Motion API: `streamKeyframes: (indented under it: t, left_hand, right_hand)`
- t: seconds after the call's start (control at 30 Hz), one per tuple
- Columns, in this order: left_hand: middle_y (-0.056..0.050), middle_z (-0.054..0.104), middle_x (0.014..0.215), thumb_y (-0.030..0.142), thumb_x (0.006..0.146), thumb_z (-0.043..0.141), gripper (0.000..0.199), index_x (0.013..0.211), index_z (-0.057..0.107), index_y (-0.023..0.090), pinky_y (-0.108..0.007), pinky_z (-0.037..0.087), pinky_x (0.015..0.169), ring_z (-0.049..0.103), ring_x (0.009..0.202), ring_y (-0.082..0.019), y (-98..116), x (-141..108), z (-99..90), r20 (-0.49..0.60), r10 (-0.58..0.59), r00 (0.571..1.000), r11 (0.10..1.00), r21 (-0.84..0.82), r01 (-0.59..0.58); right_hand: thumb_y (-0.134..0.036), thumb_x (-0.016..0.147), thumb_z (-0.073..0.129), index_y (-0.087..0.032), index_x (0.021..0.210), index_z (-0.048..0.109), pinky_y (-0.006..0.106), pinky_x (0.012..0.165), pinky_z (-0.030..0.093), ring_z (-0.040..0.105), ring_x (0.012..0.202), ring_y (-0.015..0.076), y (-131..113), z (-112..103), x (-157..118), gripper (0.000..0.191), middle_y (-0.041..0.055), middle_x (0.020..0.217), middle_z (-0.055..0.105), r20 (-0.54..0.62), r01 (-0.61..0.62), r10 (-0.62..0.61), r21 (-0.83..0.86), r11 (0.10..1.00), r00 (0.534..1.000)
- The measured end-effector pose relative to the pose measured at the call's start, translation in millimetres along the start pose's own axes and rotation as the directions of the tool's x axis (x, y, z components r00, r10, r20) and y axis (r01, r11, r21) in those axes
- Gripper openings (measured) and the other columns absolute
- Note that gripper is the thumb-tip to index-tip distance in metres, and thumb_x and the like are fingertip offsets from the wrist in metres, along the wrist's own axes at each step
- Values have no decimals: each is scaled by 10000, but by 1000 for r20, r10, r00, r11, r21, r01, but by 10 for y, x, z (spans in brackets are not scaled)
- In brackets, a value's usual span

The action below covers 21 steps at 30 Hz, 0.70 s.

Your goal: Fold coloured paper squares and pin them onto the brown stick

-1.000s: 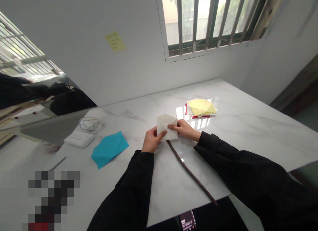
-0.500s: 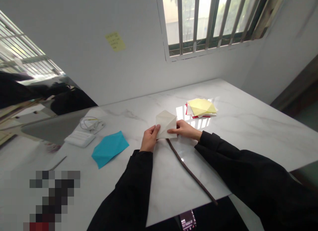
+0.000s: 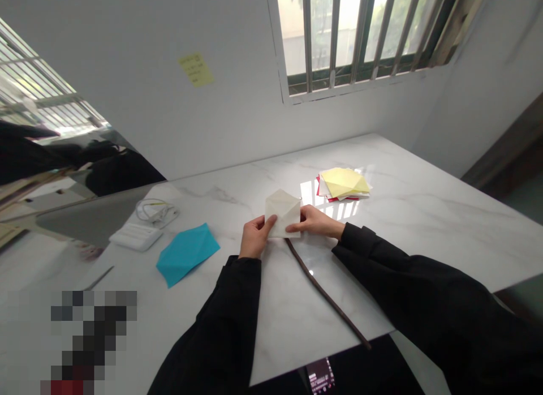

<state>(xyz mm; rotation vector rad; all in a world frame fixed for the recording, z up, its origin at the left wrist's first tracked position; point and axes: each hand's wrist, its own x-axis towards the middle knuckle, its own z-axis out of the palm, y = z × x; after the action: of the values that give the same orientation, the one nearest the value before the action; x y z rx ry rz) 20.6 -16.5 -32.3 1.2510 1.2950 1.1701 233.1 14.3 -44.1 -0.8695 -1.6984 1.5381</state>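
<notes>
At the centre of the frame, the folded white paper [image 3: 283, 214] stands more squarely between the hands than a second ago, its point turned upward. The left hand [image 3: 257, 237] is closed in a pinch on its lower-left edge, while the right hand [image 3: 314, 223], fingers nearly flat, presses its right edge, just above the dark twig [image 3: 322, 290] on the marble table [image 3: 424, 225].

Our marble table [image 3: 424, 225] stands beneath a barred window [image 3: 360, 38].

A folded paper [image 3: 283, 211] sits mid-table between our left hand [image 3: 257, 237] and right hand [image 3: 316, 222]. A paper stack [image 3: 343, 184] lies behind it to the right, and a thin stick [image 3: 326, 296] lies before it. Further left lie a folded sheet [image 3: 186, 254], a flat box [image 3: 136, 236] and, behind that box, a cable coil [image 3: 155, 213].
</notes>
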Motion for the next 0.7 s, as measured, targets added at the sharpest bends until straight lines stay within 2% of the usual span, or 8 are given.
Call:
streamKeyframes:
  t: [0.17, 0.27, 0.43, 0.53, 0.6, 0.7]
  left_hand:
    - [-52, 786, 828, 567, 710, 866, 496, 966, 797, 147, -294, 560, 638, 704, 743, -216, -28, 16, 1, -57, -30, 998, 998, -65, 26]
    - [-44, 779, 842, 554, 678, 882, 527, 996, 785, 145, -306, 583, 677, 709, 756, -210, -39, 37, 2, -103, -41, 994, 991, -129, 27]
    - [-46, 763, 850, 562, 590, 924, 594, 963, 755, 132, -297, 579, 650, 691, 724, -191, -2, 50, 10, -182, -82, 980, 973, -226, 40]
    - [-49, 747, 809, 552, 558, 944, 609, 932, 738, 118, -284, 568, 635, 681, 707, -181, 32, 42, 19, -186, -114, 976, 951, -306, 53]
    - [-47, 742, 794, 535, 556, 948, 603, 929, 733, 113, -282, 568, 640, 678, 700, -176, 41, 38, 23, -189, -110, 976, 943, -331, 42]
    - [-39, 741, 797, 505, 567, 943, 580, 938, 728, 115, -278, 569, 643, 666, 680, -159, 37, 39, 23, -213, -97, 972, 943, -333, 22]
  right_hand:
    - [-508, 790, 820, -141, 915, 734, 269, 642, 466, 621, 676, 157, -70, -3, -29, 398, 30, 771, 708, 10, -19, 19, -50, 999, 1000]
    - [-586, 823, 778, -161, 919, 693, 261, 643, 476, 611, 655, 144, -50, -6, -12, 444, -3, 718, 654, 8, 7, -7, -12, 1000, 1000]
    - [-610, 819, 774, -177, 768, 590, 255, 649, 494, 609, 641, 126, 40, 8, 37, 473, -11, 679, 632, 3, -5, 5, 43, 999, 1000]
    - [-525, 785, 837, -179, 946, 608, 257, 640, 512, 623, 635, 125, 51, 25, 38, 445, -16, 710, 662, -41, -9, 14, 120, 993, 999]
    - [-470, 755, 878, -199, 1083, 573, 262, 643, 539, 663, 658, 134, 27, 31, 22, 523, -17, 778, 684, -85, -2, 18, 186, 982, 996]
    - [-444, 733, 903, -228, 1061, 536, 275, 668, 581, 723, 735, 150, -34, 31, -13, 537, -3, 937, 689, -112, 43, -18, 229, 972, 994]
